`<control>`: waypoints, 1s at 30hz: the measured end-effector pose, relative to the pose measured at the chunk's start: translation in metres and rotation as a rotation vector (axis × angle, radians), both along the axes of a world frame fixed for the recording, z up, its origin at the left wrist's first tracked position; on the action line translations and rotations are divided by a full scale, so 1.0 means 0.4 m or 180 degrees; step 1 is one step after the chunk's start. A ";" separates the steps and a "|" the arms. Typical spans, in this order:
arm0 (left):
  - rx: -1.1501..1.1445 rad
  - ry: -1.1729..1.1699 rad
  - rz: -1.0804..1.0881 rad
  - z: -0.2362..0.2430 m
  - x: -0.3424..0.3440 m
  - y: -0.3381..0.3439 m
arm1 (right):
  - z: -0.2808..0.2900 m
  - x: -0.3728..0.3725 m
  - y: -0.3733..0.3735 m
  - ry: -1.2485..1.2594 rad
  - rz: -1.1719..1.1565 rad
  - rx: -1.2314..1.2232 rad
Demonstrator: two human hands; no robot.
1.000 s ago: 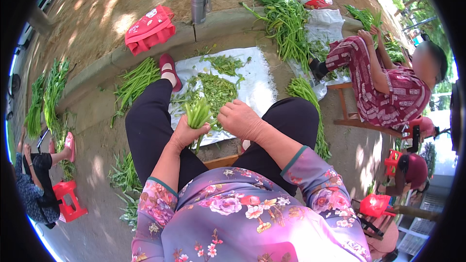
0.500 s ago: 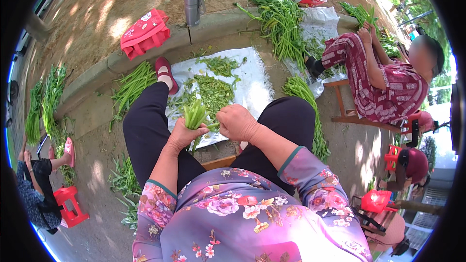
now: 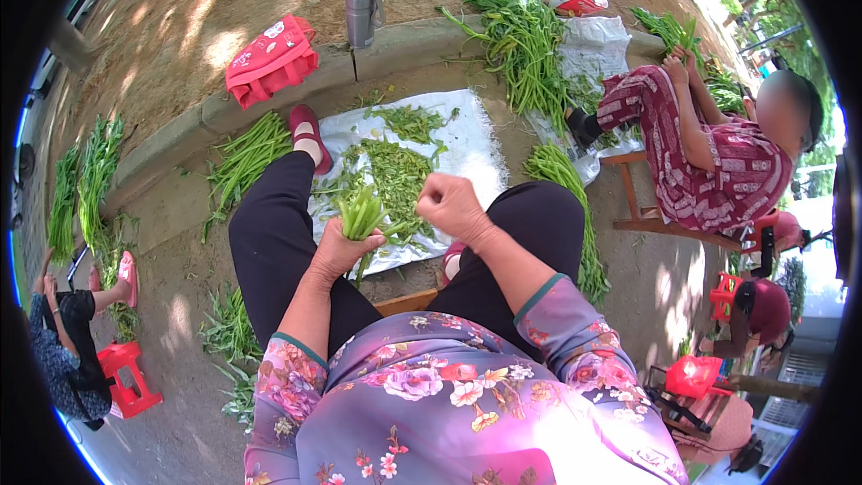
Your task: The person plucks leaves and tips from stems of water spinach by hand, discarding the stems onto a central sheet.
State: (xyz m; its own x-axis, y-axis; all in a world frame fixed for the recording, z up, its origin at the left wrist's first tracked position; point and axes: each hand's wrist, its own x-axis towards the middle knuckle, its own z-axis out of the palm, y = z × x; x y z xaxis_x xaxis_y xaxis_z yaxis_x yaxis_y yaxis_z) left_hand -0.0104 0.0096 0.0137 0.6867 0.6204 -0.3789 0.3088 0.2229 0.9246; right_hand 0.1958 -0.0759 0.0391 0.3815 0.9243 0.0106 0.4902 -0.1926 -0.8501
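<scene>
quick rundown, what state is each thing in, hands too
left hand, closed around the green stems
green stems, bunched, upper ends pointing up
right hand, curled, apart from the stems; contents hidden
white sheet, spread out, partly covered
leaf scraps, strewn on the sheet
thermos, upright, capped

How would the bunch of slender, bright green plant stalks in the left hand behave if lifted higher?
The bright green plant stalks would probably be fairly stiff: their upper ends project from the left hand without drooping. They may be light, since one hand holds them. They could spread apart if released, as no tie shows.
</scene>
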 end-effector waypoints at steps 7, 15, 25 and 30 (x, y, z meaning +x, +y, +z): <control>0.0157 -0.0200 0.0851 -0.022 0.006 0.005 | 0.003 0.079 0.016 0.1231 -0.1054 0.0256; 0.0441 -0.0265 0.1158 -0.081 0.002 -0.002 | 0.002 0.041 0.018 -0.0787 -0.0134 -0.0405; 0.0365 -0.0303 0.1231 -0.096 0.009 -0.001 | -0.011 0.020 0.001 -0.0783 0.0682 -0.0948; 0.0309 -0.0324 0.1246 -0.087 0.013 -0.004 | -0.032 0.006 -0.013 -0.1118 0.1232 -0.1844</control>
State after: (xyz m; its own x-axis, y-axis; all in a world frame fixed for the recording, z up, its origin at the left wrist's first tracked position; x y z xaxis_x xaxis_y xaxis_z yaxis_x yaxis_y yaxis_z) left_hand -0.0050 0.0078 -0.0212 0.4226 0.8717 -0.2481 0.1241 0.2156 0.9686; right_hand 0.1982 -0.0812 0.0264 0.0942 0.8860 -0.4540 0.8350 -0.3186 -0.4487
